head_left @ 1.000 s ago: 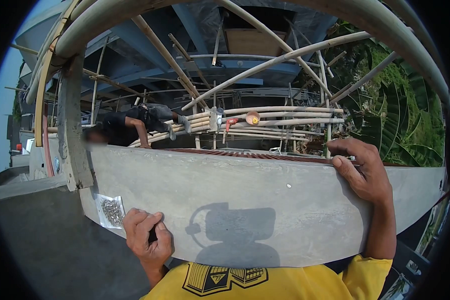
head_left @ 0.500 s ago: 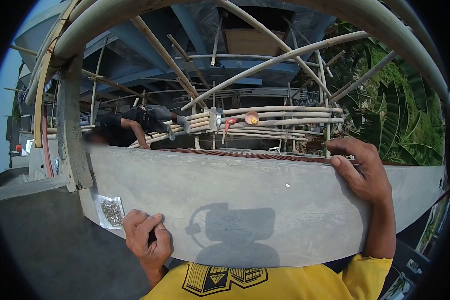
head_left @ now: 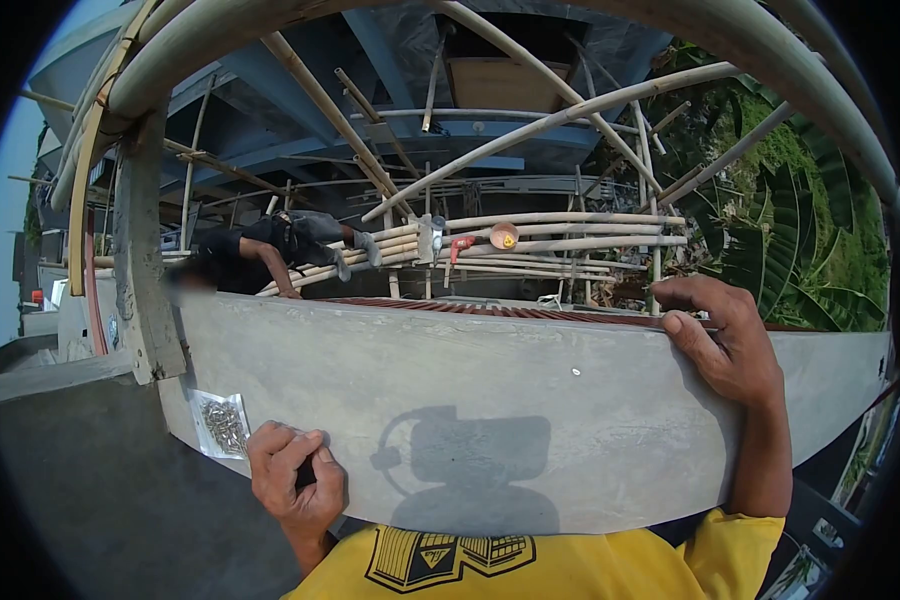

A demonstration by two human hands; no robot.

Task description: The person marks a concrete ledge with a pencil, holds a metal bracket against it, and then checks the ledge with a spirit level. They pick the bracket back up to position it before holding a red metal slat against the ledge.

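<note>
A long grey cement board (head_left: 490, 400) stands on edge in front of me. My right hand (head_left: 722, 338) grips its top edge at the right, fingers curled over the far side. Low at the left, my left hand (head_left: 292, 478) is closed in a fist against the board's face; a small dark thing shows inside the fist, and I cannot tell what it is. Just left of that hand lies a clear plastic bag of screws (head_left: 221, 423). A small screw head (head_left: 575, 372) sits in the board's face.
Another person in dark clothes (head_left: 270, 250) leans over bamboo poles beyond the board. Bamboo scaffolding (head_left: 530, 130) arches overhead, and a wooden post (head_left: 142, 240) stands at the left. An orange bowl (head_left: 505, 236) rests on the poles. Green foliage fills the right side.
</note>
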